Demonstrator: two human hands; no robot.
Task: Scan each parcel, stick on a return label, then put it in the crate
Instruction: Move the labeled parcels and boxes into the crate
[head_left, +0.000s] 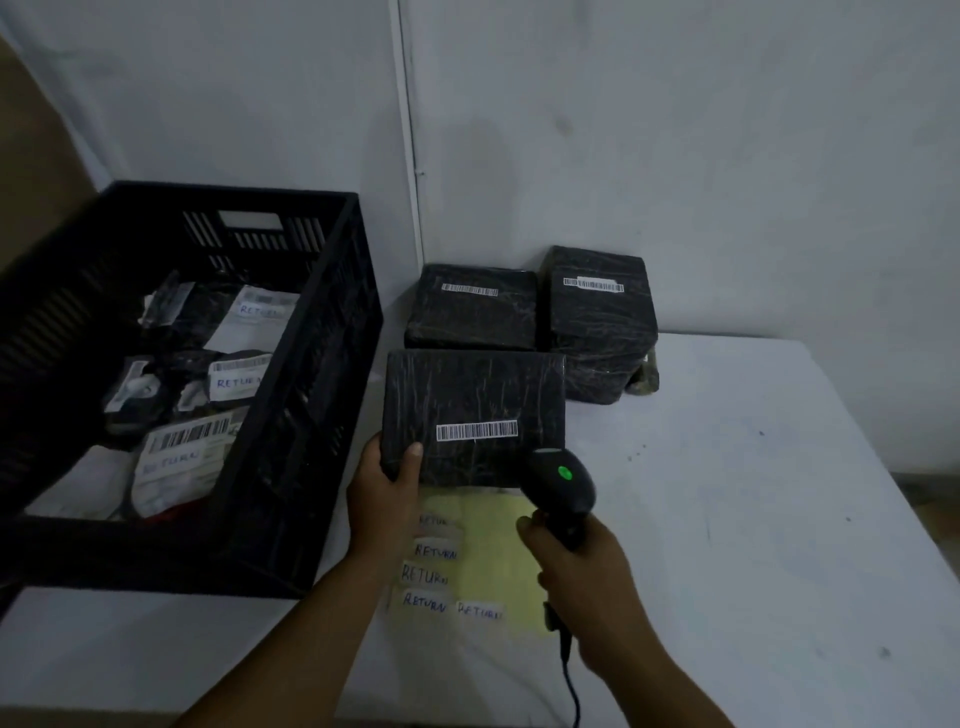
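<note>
My left hand (387, 491) grips the near left corner of a black wrapped parcel (475, 395) and holds it tilted up above the table, its white barcode strip (477, 431) facing me. My right hand (582, 577) is closed on a black handheld scanner (561, 486) with a green light lit, its head pointing at the parcel just below the barcode. A yellow sheet (493, 551) carrying several handwritten RETURN labels (436, 552) lies on the table under my hands. The black crate (291, 415) stands at the left and holds several labelled parcels.
Two more black parcels with barcodes, one (470, 312) behind the held parcel and one taller stack (597, 322) to its right, sit against the wall. The white table (753, 493) stretches to the right. The scanner cable (571, 686) hangs down toward the near edge.
</note>
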